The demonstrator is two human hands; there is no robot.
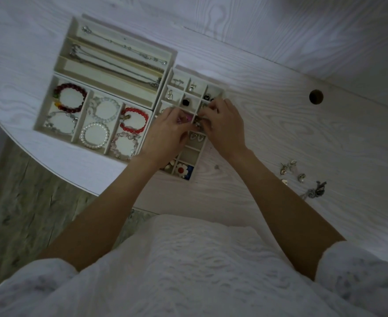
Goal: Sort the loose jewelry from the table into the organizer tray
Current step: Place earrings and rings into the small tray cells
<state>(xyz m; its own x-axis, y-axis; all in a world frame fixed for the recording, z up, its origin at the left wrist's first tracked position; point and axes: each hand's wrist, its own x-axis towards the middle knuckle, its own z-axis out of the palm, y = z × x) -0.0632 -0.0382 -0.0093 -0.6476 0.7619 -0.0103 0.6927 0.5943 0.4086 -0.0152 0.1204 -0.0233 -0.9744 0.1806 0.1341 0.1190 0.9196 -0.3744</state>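
A tiny earring [197, 121], light and easy to drop, is pinched by the fingers of the left hand [165, 136] and right hand [225, 126] over the little-box tray [189, 154], and is best held by its sides.

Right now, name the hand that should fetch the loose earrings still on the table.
Right. The loose earrings lie on the table to the right of the small-compartment tray, nearer the right hand. The left hand would probably have to cross over.
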